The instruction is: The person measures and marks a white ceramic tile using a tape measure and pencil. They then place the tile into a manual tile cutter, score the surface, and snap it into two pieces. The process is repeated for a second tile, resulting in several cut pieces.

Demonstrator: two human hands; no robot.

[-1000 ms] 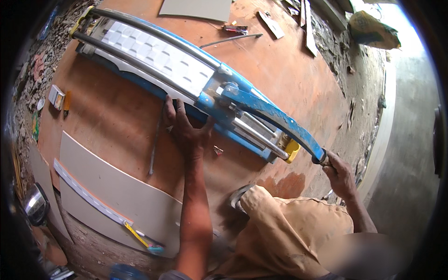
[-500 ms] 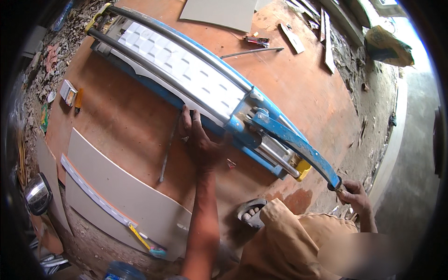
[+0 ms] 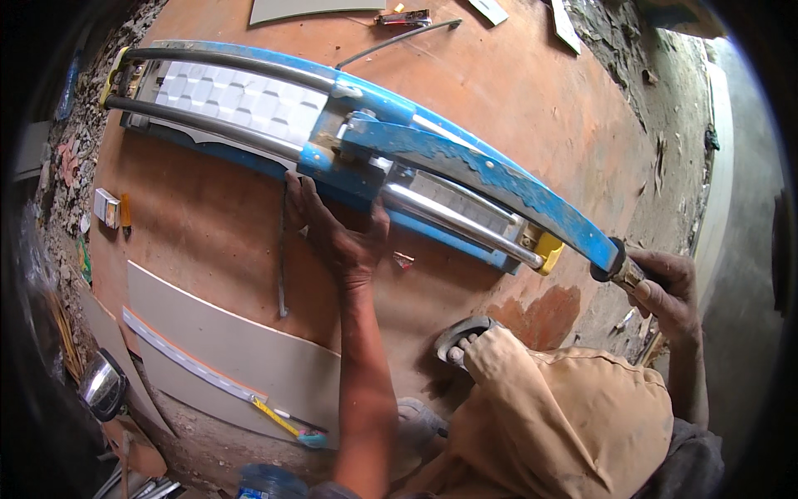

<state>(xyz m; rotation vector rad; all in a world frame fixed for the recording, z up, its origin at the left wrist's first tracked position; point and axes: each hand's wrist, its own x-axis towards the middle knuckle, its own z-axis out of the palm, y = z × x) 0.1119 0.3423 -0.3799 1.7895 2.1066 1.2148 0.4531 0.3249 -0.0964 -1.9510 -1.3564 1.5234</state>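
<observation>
A long blue manual tile cutter (image 3: 249,141) lies across an orange board (image 3: 515,100), with a pale patterned tile (image 3: 241,100) on its bed under two dark rails. My left hand (image 3: 337,229) presses flat against the cutter's near edge, fingers on the blue base. My right hand (image 3: 665,287) grips the end of the cutter's blue lever handle (image 3: 499,179) at the right. The scoring carriage (image 3: 349,137) sits near the middle of the rails.
Grey tile pieces (image 3: 224,349) lie at the lower left with a tape measure (image 3: 274,416) across them. A thin metal rod (image 3: 281,258) lies beside my left hand. Small tools (image 3: 403,17) and tile offcuts rest at the board's far edge. My bent knee (image 3: 565,407) fills the lower right.
The view has closed in on the cutter. The carriage and lever sit farther toward the middle of the rails. Both hands keep their holds.
</observation>
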